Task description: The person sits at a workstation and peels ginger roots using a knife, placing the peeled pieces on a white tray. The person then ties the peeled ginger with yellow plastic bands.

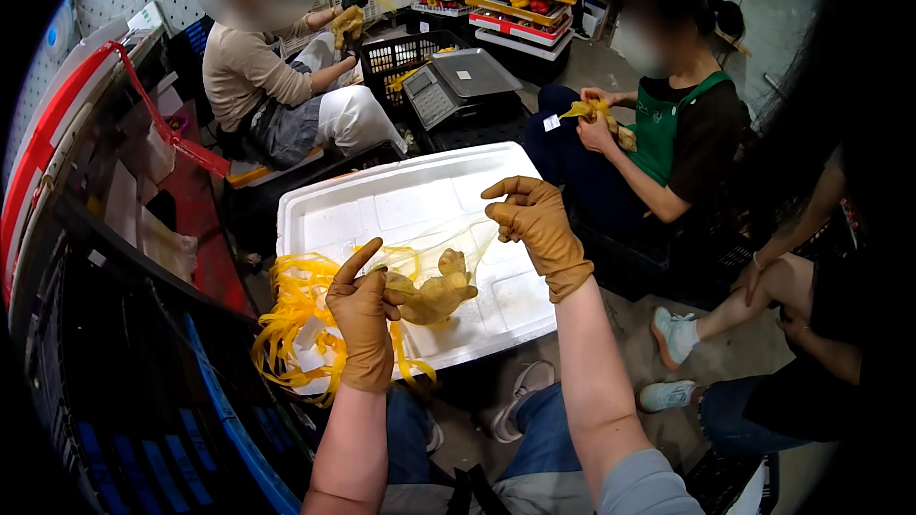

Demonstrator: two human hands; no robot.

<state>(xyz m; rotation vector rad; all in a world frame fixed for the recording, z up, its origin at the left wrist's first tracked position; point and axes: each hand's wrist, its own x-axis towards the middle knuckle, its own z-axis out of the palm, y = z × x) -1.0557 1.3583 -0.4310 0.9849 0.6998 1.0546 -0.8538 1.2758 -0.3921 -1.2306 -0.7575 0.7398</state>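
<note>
A piece of ginger root [436, 295] sits in a thin yellow mesh net [458, 237] above the white foam tray [401, 189]. My left hand [365, 315], in a tan rubber glove, pinches the net at the ginger's left end, its index finger raised. My right hand [540, 232], gloved alike, grips the other end of the net, stretched up to the right. A heap of yellow net strips [286, 329], some with white tags, hangs over the tray's near left corner beside my left hand.
A digital scale [458, 86] stands beyond the tray, by a black crate [408, 50]. One person sits at far left, another in a green apron at right, both handling netted produce. Someone's legs are at lower right. Stacked pepper trays [526, 14] stand behind.
</note>
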